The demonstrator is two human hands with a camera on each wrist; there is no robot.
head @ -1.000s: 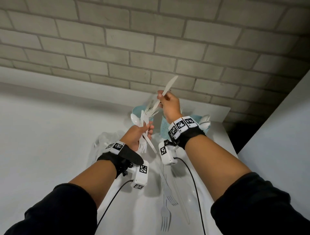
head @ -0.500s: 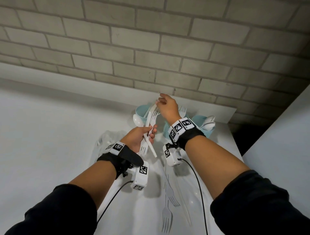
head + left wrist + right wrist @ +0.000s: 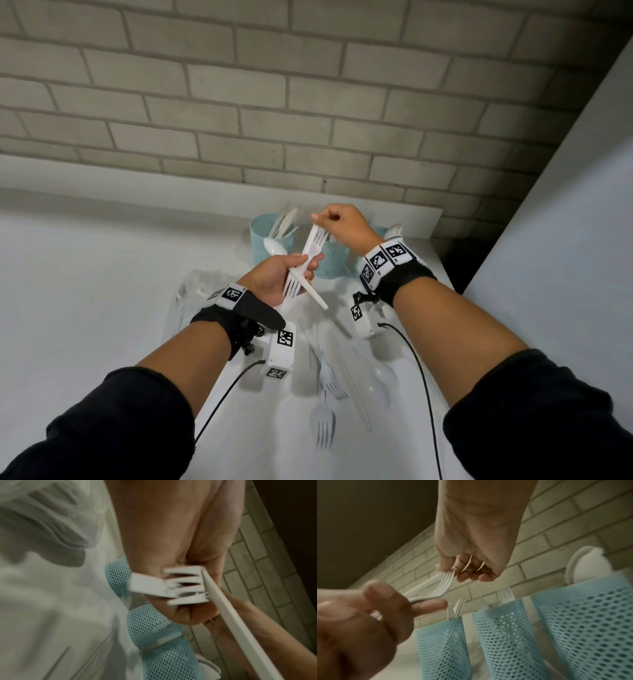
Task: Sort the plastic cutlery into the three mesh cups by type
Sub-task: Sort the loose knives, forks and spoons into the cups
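My left hand (image 3: 308,270) grips a bundle of white plastic cutlery (image 3: 303,270), forks and a long knife-like piece, held over the table in front of the cups. My right hand (image 3: 318,219) pinches the tines of a fork (image 3: 447,580) at the top end of that bundle. Three light-blue mesh cups stand at the wall: the left cup (image 3: 265,236) holds knives and a spoon, the middle cup (image 3: 330,263) holds forks, and spoon bowls stick out of the right cup (image 3: 380,231), which my right wrist mostly hides.
Loose forks (image 3: 325,421), a knife (image 3: 352,387) and a spoon (image 3: 383,377) lie on the white table (image 3: 102,291) near me. A crumpled clear plastic bag (image 3: 195,291) lies left of my left wrist. A brick wall stands behind the cups, and a white panel on the right.
One second ago my right hand held a knife up above the cups. It has let that go, dropped back to the bundle and taken hold of a fork. My left hand stayed put.
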